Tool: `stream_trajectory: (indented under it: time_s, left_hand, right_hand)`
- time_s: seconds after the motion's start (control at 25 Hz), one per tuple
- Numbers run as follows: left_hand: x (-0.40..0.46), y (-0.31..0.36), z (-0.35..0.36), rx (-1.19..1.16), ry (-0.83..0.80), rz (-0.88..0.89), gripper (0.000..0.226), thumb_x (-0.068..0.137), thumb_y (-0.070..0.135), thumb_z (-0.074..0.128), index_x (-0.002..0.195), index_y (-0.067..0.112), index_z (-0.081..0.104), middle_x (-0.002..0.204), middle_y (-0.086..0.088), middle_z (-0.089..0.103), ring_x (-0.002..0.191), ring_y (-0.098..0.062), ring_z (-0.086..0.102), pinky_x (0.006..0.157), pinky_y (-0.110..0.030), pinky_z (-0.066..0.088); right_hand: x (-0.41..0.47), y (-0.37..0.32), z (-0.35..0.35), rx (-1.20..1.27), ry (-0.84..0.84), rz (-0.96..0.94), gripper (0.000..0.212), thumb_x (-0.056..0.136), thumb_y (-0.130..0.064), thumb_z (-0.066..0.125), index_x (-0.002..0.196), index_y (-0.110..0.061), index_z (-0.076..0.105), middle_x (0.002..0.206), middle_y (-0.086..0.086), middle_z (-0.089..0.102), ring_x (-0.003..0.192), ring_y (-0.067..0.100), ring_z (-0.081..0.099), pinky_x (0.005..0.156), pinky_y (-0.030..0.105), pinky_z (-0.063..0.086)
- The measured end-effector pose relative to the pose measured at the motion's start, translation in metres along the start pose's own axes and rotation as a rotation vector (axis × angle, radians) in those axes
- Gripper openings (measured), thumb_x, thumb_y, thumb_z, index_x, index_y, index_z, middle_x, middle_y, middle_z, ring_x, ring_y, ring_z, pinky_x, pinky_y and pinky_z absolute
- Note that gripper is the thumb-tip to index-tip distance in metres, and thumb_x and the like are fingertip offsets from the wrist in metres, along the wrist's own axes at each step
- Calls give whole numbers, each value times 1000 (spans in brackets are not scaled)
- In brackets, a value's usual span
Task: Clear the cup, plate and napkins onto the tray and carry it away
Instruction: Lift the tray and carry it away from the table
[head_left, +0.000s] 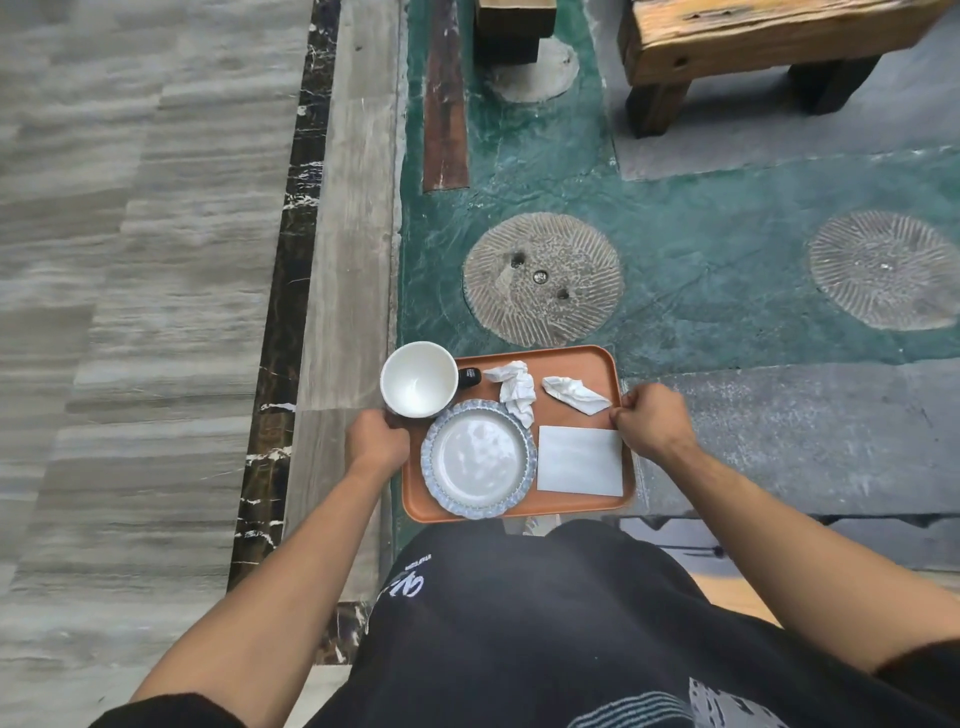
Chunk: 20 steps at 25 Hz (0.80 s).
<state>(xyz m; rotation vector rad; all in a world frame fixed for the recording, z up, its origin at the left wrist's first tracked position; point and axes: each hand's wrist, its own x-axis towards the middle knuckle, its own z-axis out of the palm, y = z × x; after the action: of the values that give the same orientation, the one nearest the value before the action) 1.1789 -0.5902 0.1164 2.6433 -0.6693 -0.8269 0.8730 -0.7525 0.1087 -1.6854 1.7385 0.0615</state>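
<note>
Tray seen at lower centre of frame, held level in front of the torso, over the floor; no tabletop beneath it. Long axis running left to right across the frame, one short edge to each hand.

Left hand clamped on the left short edge, fingers curled under, just below the cup. Right hand clamped on the right short edge, thumb over the rim near the upper right corner. Neither hand nearer than the other: both already on the load, roughly opposite each other across the long axis.

Contents, all on the tray:
- cup, white, upright, empty, upper left corner, overhanging the tray outline in this view; touching the plate rim or only near it, could not tell.
- plate, blue-rimmed, lower left half, empty.
- crumpled napkins, two wads, along the upper edge.
- flat napkin, square, lower right.

Judged: clearing done, carry phase in hand. Weight biased toward the left side (cup and plate), so left grip judged the one bearing more.
</note>
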Motion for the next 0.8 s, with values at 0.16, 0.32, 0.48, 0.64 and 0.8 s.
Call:
stream_trajectory:
  time_s: [0.16,0.32,0.48,0.64,0.8]
  left_hand:
    - [29,32,5,-14,-7,-22,16,76,-2,57,82,2,72,77,-11,67,76,-30,61,68,-33,48]
    - [67,65,4,-20,-20,-13,12,77,1,59,75,8,69,73,-8,64,74,-28,59,69,-30,45]
    - [123,100,-6,2,-37,-1,12,79,4,59,82,5,71,79,-10,66,76,-30,59,69,-31,45]
    - [179,139,-18,-8,-49,37,13,80,3,60,85,5,71,80,-9,66,77,-29,59,70,-32,46]
    - [234,180,-31,28,-76,64,15,78,2,57,87,2,70,80,-10,65,76,-30,57,69,-33,46]
  right_hand:
    - [43,-11,-16,-10,2,10,15,78,-13,66,65,-6,67,66,10,68,66,28,62,59,30,49]
    - [83,-29,-26,-10,11,25,12,78,-14,67,69,-6,67,71,12,70,73,33,66,68,38,59]
    - [125,-58,-35,2,23,39,13,79,-11,66,68,-3,68,69,14,70,71,34,67,65,37,59]
    - [170,-92,-46,12,30,60,13,80,-10,66,70,-2,68,71,16,70,73,35,66,64,38,58]
    - [212,-128,-60,15,39,106,14,80,-10,64,70,-3,66,72,14,69,73,34,65,65,39,58]
